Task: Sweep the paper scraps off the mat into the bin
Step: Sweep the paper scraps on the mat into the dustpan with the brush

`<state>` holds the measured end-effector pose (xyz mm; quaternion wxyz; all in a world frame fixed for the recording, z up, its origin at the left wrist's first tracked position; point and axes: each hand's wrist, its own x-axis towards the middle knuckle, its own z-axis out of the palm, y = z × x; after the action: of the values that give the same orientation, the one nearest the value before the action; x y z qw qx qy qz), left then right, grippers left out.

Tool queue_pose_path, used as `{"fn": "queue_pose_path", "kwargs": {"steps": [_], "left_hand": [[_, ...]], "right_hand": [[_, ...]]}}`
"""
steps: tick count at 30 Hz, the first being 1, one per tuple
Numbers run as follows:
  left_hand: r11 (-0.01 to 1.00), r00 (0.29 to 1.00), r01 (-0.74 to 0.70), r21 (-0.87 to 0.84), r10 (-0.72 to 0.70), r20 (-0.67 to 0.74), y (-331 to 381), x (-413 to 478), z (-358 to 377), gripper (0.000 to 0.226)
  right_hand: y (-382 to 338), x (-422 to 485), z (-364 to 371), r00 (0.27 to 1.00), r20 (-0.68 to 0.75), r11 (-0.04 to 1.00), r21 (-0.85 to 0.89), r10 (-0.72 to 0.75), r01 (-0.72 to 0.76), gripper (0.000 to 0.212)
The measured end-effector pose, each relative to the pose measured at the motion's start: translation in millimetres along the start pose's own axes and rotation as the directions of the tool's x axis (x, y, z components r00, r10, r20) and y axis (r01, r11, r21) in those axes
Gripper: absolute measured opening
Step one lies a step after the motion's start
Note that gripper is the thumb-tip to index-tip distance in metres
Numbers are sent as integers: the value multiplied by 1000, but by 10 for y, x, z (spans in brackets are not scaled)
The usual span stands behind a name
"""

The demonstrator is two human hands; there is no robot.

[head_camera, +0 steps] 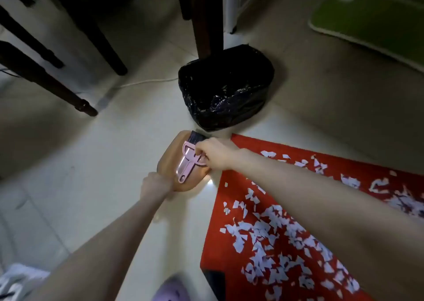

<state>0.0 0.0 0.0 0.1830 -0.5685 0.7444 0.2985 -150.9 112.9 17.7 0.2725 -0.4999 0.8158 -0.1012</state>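
A: Where are the paper scraps (275, 229)?
B: Strewn over the red mat (220, 243), lower right of the frame. The black-lined bin (227, 89) stands at centre, just past the mat's corner.
A: And the hands?
B: The left hand (156, 184) grips the dustpan (169, 163) at its rear edge. The right hand (214, 151) pinches the pink brush (187, 165) lying on it.
A: Handling?
B: Feather-light and flighty, I'd judge. Hold the brush by its stiff handle and sweep gently.

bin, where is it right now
Head view, upper middle: the bin stands on the floor just beyond the far corner of the red mat, by a dark furniture leg.
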Motion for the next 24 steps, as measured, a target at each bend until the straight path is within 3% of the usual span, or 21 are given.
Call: {"fn": "queue_pose_path", "kwargs": {"steps": [4, 7, 13, 16, 21, 24], "left_hand": [[998, 998, 65, -27, -65, -1, -34, 240, 237, 58], [996, 997, 70, -51, -71, -36, -34, 370, 393, 49], [999, 995, 49, -15, -50, -88, -50, 479, 468, 39], [999, 995, 38, 10, -37, -91, -98, 524, 469, 36], [994, 986, 5, 113, 14, -165, -196, 539, 300, 37], [976, 972, -5, 216, 55, -229, -243, 505, 96, 35]], "right_hand": [[106, 291, 350, 1000, 22, 993, -118, -6, 9, 24], [169, 439, 531, 999, 38, 989, -149, -10, 16, 23], [117, 615, 872, 982, 173, 997, 25, -76, 73, 31], [67, 686, 989, 977, 194, 993, -52, -95, 107, 36], [-88, 734, 1036, 992, 109, 982, -172, -57, 75, 32], [-137, 706, 969, 997, -8, 996, -55, -78, 77, 26]]}}
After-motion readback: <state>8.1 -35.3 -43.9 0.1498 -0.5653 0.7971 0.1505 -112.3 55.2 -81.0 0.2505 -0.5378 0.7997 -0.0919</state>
